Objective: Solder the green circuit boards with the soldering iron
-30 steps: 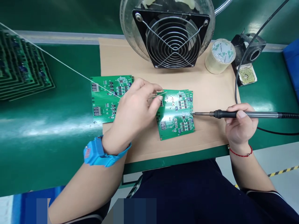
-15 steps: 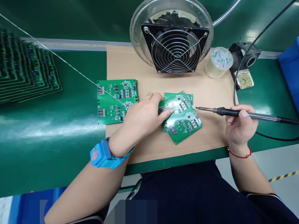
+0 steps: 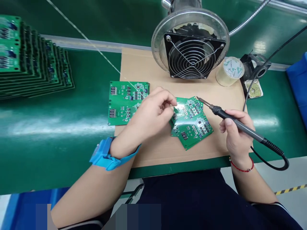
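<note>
My left hand point(image 3: 155, 111) is closed in a pinch just above two overlapping green circuit boards point(image 3: 189, 127), the upper one lying at an angle. A thin strand of solder wire point(image 3: 96, 48) slants down from the upper left to this hand; its end at the fingertips is hard to see. My right hand point(image 3: 237, 131) grips a soldering iron point(image 3: 240, 126) like a pen. Its tip points left, over the upper right corner of the boards. More green boards point(image 3: 122, 103) with digit displays lie left of my left hand, partly covered by it.
A fan with a round hood point(image 3: 192, 60) stands behind the boards. Right of it are a tape roll point(image 3: 230, 72) and an iron stand with a sponge point(image 3: 254, 89). Stacked boards point(image 3: 35, 64) rise at the left. Cardboard point(image 3: 153, 156) covers part of the green bench.
My left hand has lifted off the boards, its thumb and finger drawing together. The soldering iron has tilted, its tip shifting up toward the boards' top corner. The view has shifted slightly.
</note>
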Demonstrator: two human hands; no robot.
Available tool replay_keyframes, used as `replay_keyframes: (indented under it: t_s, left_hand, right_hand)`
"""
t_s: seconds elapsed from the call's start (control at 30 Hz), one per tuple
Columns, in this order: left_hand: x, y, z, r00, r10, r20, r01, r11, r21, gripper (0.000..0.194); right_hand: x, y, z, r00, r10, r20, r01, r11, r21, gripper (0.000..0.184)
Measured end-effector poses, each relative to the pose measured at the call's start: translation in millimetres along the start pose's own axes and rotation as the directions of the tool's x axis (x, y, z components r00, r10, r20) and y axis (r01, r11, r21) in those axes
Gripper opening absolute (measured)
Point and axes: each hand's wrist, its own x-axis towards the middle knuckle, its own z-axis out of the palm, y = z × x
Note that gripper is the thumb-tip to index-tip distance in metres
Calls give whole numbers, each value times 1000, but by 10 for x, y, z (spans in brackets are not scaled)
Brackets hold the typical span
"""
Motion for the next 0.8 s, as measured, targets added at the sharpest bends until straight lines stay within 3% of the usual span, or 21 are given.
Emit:
replay_keyframes:
  t_s: [0.17, 0.27, 0.4, 0.57, 0.7, 0.8]
  left_hand:
    - [-29, -18, 140, 957, 289, -32, -258, 897, 359, 18]
    - [-23, -52, 186, 926, 377, -33, -312, 810, 497, 17]
    - [-15, -46, 196, 914, 404, -35, -326, 783, 530, 17]
    - [-18, -14, 200, 935, 354, 0, -303, 802, 515, 21]
    - [-16, -28, 253, 913, 408, -3, -343, 773, 534, 21]
    - [-20, -21, 292, 928, 372, 9, -328, 806, 492, 26]
  right_hand:
    - [-85, 91, 10, 993, -113, -44, 113, 994, -14, 14]
    - [-100, 106, -7, 990, -143, -14, 142, 986, -90, 15]
    - [-89, 109, -4, 988, -157, 18, 157, 975, -155, 14]
    - [-89, 128, -1, 989, -145, 31, 148, 977, -154, 14]
    - [-96, 121, -14, 991, -125, 55, 132, 977, -168, 16]
    - [-99, 110, -20, 992, -110, 58, 118, 979, -168, 16]
